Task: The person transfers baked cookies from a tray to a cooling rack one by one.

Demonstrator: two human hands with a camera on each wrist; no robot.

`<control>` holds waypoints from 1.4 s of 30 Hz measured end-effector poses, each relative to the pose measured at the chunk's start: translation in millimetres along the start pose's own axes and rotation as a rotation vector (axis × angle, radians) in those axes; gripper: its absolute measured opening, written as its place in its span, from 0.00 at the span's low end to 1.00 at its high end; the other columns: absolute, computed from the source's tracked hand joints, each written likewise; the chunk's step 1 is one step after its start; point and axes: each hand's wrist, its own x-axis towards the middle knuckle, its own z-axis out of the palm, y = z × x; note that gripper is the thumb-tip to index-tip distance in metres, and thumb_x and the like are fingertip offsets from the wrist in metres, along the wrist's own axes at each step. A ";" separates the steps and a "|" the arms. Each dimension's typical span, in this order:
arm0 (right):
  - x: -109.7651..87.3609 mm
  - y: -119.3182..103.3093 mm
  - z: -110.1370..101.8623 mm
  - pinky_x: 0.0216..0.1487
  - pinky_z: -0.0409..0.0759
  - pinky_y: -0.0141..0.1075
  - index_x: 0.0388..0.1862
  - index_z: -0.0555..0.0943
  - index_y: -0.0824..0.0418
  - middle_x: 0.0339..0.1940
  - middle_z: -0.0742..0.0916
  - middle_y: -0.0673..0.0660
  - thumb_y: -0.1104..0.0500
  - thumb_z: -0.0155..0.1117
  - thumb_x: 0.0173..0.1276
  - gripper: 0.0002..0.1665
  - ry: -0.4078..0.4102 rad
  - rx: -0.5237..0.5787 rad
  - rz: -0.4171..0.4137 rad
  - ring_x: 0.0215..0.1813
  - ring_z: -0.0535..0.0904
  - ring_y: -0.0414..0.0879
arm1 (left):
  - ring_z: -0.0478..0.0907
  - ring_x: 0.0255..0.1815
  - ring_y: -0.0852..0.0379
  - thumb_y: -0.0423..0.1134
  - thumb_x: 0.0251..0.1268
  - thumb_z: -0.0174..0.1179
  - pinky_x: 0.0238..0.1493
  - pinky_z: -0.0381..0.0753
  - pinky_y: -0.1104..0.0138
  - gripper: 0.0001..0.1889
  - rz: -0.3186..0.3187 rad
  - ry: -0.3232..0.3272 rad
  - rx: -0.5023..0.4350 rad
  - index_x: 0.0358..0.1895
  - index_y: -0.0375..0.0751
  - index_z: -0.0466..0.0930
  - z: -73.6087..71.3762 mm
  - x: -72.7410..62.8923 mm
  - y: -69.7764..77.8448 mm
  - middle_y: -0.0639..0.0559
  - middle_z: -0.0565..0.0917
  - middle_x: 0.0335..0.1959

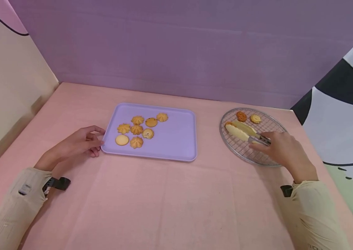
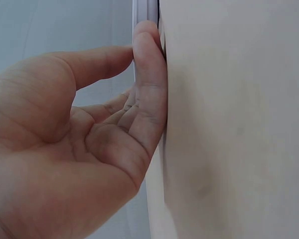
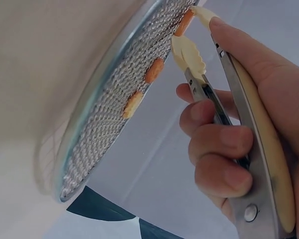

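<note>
My left hand (image 1: 81,141) is at the near left corner of a lavender tray (image 1: 176,146), thumb and fingers pinching its rim. Cookies lie on the tray's left half: several flower-shaped ones (image 1: 136,142), a plain round one (image 1: 122,140) and one with dark specks (image 1: 151,122). My right hand (image 1: 284,149) grips metal tongs (image 3: 246,124) with cream-coloured tips over a round wire rack (image 1: 242,151). The spread tips straddle an orange-brown cookie (image 3: 184,23) on the rack. Behind it lie a brown cookie (image 1: 241,116) and a pale yellow swirled cookie (image 1: 255,118).
A pink cloth (image 1: 176,201) covers the table under tray and rack. At the back rises a purple wall panel (image 1: 176,52). Side panels flank the table, a beige one (image 1: 11,86) at left and a printed one (image 1: 342,128) at right, close to the rack.
</note>
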 end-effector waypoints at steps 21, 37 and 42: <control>-4.4 -10.3 -14.7 0.36 0.77 0.55 0.58 0.80 0.70 0.38 0.86 0.66 0.26 0.65 0.58 0.51 0.022 -0.022 0.012 0.37 0.79 0.59 | 0.82 0.27 0.53 0.32 0.73 0.57 0.33 0.87 0.65 0.26 -0.011 0.017 0.006 0.67 0.26 0.60 1.4 -0.4 1.7 0.41 0.81 0.32; -12.1 -40.2 -16.1 0.39 0.77 0.58 0.55 0.82 0.63 0.38 0.87 0.61 0.29 0.68 0.58 0.43 0.144 -0.050 -0.100 0.38 0.79 0.59 | 0.82 0.27 0.53 0.32 0.72 0.57 0.33 0.87 0.64 0.26 -0.011 0.017 0.000 0.67 0.25 0.60 1.1 -0.3 0.0 0.40 0.81 0.32; -13.9 -53.5 -14.5 0.30 0.76 0.49 0.51 0.83 0.63 0.20 0.83 0.53 0.34 0.74 0.55 0.38 0.223 -0.102 -0.171 0.23 0.75 0.50 | 0.82 0.28 0.53 0.32 0.72 0.57 0.34 0.87 0.65 0.26 -0.007 0.015 0.012 0.67 0.25 0.60 1.3 0.6 -0.3 0.40 0.81 0.32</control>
